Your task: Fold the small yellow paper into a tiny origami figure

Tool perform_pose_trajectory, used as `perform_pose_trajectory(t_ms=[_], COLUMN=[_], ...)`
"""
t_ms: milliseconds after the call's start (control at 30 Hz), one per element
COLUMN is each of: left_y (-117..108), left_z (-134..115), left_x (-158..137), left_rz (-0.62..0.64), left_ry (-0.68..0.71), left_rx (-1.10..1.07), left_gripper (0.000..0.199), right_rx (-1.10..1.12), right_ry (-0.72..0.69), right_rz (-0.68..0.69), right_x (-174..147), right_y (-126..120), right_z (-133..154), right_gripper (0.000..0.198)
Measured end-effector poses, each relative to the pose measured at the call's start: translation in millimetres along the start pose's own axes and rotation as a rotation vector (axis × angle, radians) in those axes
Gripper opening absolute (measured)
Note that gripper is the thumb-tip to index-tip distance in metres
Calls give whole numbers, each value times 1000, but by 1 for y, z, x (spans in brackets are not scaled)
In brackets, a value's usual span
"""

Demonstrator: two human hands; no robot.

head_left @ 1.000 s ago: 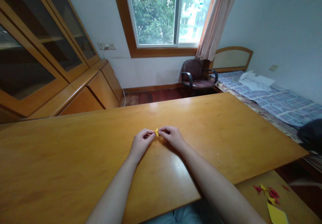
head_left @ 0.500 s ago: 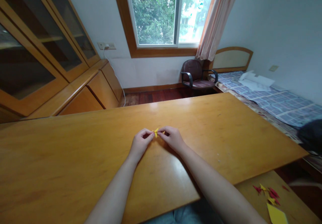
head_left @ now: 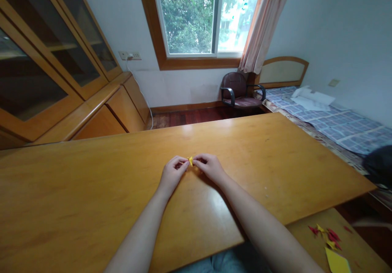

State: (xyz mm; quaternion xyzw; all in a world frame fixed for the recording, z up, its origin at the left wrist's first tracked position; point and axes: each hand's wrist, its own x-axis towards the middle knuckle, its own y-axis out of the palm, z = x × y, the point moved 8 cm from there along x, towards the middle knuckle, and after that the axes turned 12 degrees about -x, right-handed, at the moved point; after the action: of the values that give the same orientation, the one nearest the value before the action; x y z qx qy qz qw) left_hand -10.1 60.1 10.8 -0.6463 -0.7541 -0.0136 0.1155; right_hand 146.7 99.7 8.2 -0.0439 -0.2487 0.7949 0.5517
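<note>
Between my fingertips, just over the wooden table (head_left: 101, 191), is a small folded yellow paper piece (head_left: 191, 161) with pointed ends. It looks like a tiny origami crane, though its details are too small to be sure. My left hand (head_left: 173, 174) pinches it from the left with thumb and forefinger. From the right, my right hand (head_left: 211, 168) pinches its other side in the same way. Both forearms reach in from the lower edge of the view. Parts of the paper are hidden behind the fingers.
On a lower surface at the right lie several small red and yellow folded papers (head_left: 332, 235) and a yellow paper stack (head_left: 337, 260). Beyond the table stand a maroon armchair (head_left: 235, 88) and a bed (head_left: 343, 121). A glass-doored cabinet (head_left: 73, 97) lines the left.
The yellow paper piece has turned slightly between my fingertips, and its points now stand differently. My hands have barely shifted.
</note>
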Motion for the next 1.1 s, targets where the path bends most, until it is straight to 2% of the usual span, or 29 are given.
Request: perform_pose_trajectory(t_ms=[167, 600, 1100], left_y=[0, 1, 4], left_z=[-5, -5, -8], left_x=[0, -1, -2], left_rz=[2, -17, 30], left_ry=[5, -38, 117], left_rx=[42, 6, 132], left_gripper=[21, 22, 18], right_rx=[-36, -303, -280], right_ry=[-46, -234, -223], right_rz=[-4, -94, -121], right_x=[0, -9, -6], right_y=[0, -2, -5], right_z=[3, 18, 19], right_gripper=[15, 12, 9])
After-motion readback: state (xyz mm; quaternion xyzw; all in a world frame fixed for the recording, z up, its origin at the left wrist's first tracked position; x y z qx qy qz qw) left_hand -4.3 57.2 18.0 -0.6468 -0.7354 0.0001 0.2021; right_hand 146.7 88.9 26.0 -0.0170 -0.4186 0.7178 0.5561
